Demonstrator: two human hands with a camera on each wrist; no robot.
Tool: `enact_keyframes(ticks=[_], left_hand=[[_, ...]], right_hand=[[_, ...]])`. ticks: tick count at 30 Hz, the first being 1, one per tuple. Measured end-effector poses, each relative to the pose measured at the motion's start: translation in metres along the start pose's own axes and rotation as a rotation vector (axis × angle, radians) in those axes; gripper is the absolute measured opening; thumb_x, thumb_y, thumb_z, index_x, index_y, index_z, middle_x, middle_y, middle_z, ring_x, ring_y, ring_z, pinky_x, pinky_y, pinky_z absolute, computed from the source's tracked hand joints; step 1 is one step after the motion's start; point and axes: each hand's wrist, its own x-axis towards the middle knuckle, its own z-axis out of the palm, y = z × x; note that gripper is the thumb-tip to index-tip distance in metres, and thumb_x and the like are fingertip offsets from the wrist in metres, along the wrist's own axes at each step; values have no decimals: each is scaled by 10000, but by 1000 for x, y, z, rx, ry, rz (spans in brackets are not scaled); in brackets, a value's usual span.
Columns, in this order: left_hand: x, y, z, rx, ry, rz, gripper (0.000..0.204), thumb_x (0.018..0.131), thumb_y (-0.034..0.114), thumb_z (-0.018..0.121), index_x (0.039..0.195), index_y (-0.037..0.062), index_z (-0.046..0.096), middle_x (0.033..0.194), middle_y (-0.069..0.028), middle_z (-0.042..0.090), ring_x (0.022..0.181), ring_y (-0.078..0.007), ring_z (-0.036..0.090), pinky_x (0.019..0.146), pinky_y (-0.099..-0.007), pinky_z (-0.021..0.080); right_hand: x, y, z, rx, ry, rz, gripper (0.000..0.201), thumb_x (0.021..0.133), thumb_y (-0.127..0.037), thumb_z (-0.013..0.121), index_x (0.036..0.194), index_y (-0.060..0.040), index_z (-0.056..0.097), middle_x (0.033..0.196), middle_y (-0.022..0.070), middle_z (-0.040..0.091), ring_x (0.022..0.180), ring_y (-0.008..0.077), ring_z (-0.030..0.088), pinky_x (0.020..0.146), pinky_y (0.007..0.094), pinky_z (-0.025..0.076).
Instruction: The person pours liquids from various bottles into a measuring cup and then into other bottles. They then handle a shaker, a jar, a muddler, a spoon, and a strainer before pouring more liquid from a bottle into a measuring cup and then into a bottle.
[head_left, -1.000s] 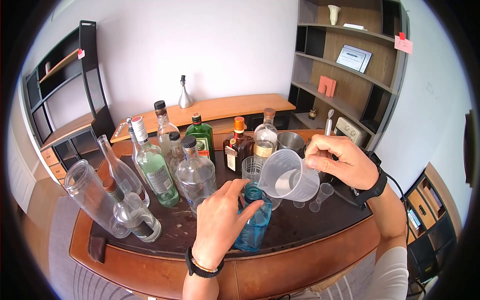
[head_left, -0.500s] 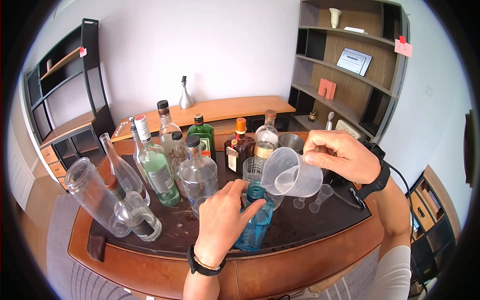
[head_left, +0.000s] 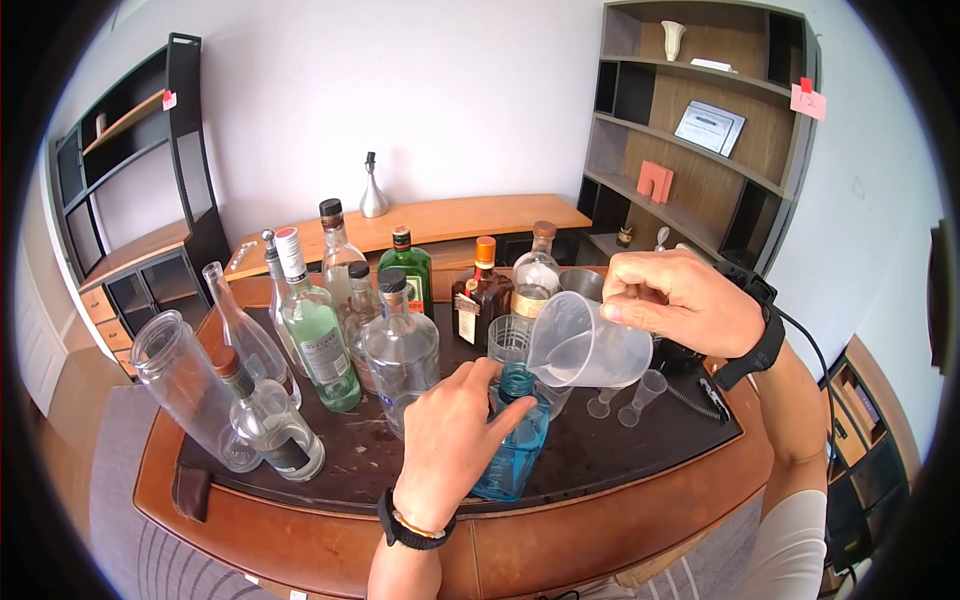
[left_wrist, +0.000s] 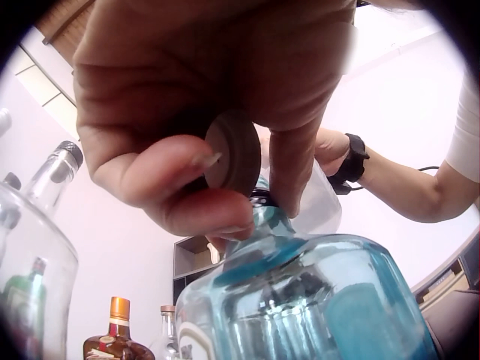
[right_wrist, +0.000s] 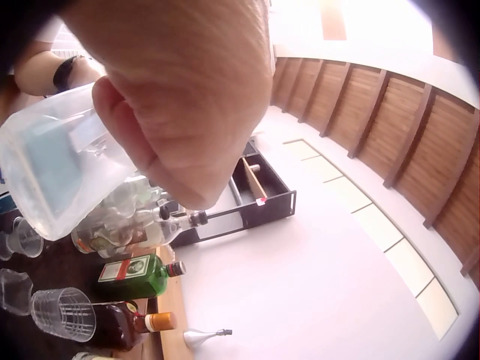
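Note:
My left hand (head_left: 442, 435) is around the neck of a blue glass bottle (head_left: 515, 462) standing near the table's front edge. In the left wrist view its curled fingers also hold a round cap (left_wrist: 234, 155) beside the bottle's neck. My right hand (head_left: 685, 310) grips a clear plastic measuring jug (head_left: 590, 338) at its handle side, and the handle is hidden by the fingers. The jug is tilted to the left, its spout close at the right of the bottle's mouth. A little liquid shows low in the jug, toward its base.
Several bottles crowd the left, among them a pale green bottle (head_left: 322, 350) and a clear one (head_left: 400, 345). Behind the jug stand a ribbed glass (head_left: 510, 338), a brown bottle (head_left: 480, 305) and a metal cup (head_left: 582, 284). Small clear jiggers (head_left: 643, 398) stand right.
The jug has tipped back slightly, its spout lifting beside the bottle's mouth, and its liquid lies nearer the base. The left hand keeps its hold; the view has shifted a little.

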Motion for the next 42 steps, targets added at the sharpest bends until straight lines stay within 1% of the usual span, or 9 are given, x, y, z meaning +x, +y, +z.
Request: enact_keyframes(ticks=[4,7,10,16,19,20,23,26,42], left_hand=[[0,-1,1,-2,3,9,361,812,342,793,1006,69,658,792,-70,654,671,-263,649,590,-371,495],[-1,-2,1,-3,6,15,364,814,345,790,1009,69,657,791,-71,652,673,-264,649,591,-374,495],[-1,-1,0,-3,4,12,366,815,349,789,1008,68,655,790,-70,652,676,-266,650,593,-375,495],[-1,-2,1,2,10,19,371,816,352,787,1009,65,654,787,-68,652,684,-273,654,597,-377,497],[-1,-1,-1,3,-13,22,374,832,341,772,1027,53,636,822,-92,657,741,-304,667,605,-402,510],[-1,-1,-2,2,-25,23,375,839,335,765,1035,46,627,840,-104,659,769,-319,673,608,-414,516],[-1,-1,-2,-7,-23,24,376,841,337,764,1035,45,626,843,-110,659,762,-323,673,611,-415,518],[-1,-3,1,3,14,24,363,821,348,782,996,62,644,798,-64,656,706,-277,664,607,-386,499],[-1,-2,1,9,10,26,378,818,350,786,1012,56,647,801,-68,660,702,-270,666,604,-379,503]], right_hand=[[3,-3,0,1,-17,-15,229,965,-193,634,842,-12,566,702,34,494,629,121,421,580,302,361],[4,-7,0,-22,-31,-8,248,969,-224,620,855,-19,539,680,82,478,618,181,430,589,347,386],[7,-7,-1,-67,-36,-29,254,960,-231,621,852,-17,539,676,100,480,607,213,434,582,365,383],[10,-10,-2,-89,-50,-24,259,952,-232,619,845,-12,532,682,114,490,605,244,439,578,378,381],[11,-9,-2,-94,-53,-36,222,963,-193,637,842,-15,583,677,29,479,609,119,415,564,302,358],[11,-9,-2,-98,-52,-37,221,962,-193,636,842,-15,584,676,29,478,607,119,415,564,302,358],[12,-9,-3,-109,-49,-42,222,963,-194,635,842,-14,585,671,29,477,602,119,417,561,301,356],[12,-10,-3,-113,-44,-48,225,964,-197,632,841,-15,585,666,29,474,595,119,416,555,302,352],[10,-12,-7,-132,-40,-37,242,967,-206,633,824,-19,574,663,27,458,592,117,398,549,303,343]])
